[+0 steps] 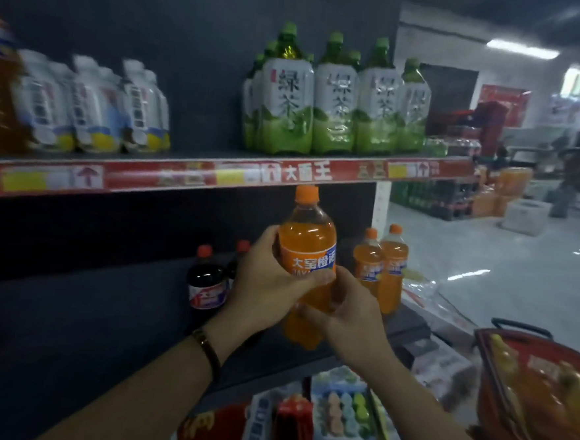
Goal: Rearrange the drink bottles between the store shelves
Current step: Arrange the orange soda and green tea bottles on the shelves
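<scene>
Now I hold one orange drink bottle (306,241) upright with both hands, in front of the middle shelf (102,327).

My left hand (263,283) curls its fingers around the label part of the bottle, and my right hand (347,313) grips the lower body from the right side; its orange cap is just below the red price strip (181,178) of the upper shelf, and I cannot tell if its bottom touches the shelf. Just beside it on the right, two orange bottles (379,267) stand together; on the left stand dark cola bottles (207,279), one partly behind my left hand. Above are green tea bottles (334,99) and white bottles (94,103). A red basket (537,391) is at the lower right.
</scene>
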Tool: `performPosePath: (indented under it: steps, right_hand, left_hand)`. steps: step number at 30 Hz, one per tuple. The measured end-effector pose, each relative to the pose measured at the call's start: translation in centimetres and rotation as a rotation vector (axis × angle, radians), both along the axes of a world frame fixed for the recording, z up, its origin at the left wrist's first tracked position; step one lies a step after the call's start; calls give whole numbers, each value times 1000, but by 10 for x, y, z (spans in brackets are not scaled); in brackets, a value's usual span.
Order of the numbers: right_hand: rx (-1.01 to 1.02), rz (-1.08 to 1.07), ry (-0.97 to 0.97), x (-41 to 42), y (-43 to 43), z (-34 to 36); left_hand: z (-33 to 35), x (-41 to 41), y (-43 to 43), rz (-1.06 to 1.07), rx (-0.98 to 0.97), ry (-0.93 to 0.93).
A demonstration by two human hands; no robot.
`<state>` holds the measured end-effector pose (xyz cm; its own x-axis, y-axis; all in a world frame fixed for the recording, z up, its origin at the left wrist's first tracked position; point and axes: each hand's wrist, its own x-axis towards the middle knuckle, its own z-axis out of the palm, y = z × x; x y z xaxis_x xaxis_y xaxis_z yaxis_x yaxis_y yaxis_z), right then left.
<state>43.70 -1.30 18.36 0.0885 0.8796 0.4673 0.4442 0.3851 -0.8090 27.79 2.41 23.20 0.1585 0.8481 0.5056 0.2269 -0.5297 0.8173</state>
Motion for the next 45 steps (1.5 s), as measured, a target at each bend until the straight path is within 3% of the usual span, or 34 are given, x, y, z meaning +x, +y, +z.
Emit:
performPosePath:
  steps: [11, 19, 33, 40, 45]
  right_hand:
    - [-282, -67, 71, 82, 82, -135]
    - [-316, -67, 156, 104, 106, -150]
    - [-343, -104, 86, 103, 118, -168]
    - [-274, -139, 33, 86, 104, -148]
    - [-199, -83, -48, 49, 73, -105]
  left_hand:
    - [-104, 103, 117, 74, -193, 76]
    - [-132, 149, 163, 105, -210, 115]
    - [-137, 162, 189, 92, -260, 193]
    - [-126, 107, 153, 147, -95, 480]
    - [-81, 27, 91, 73, 183, 697]
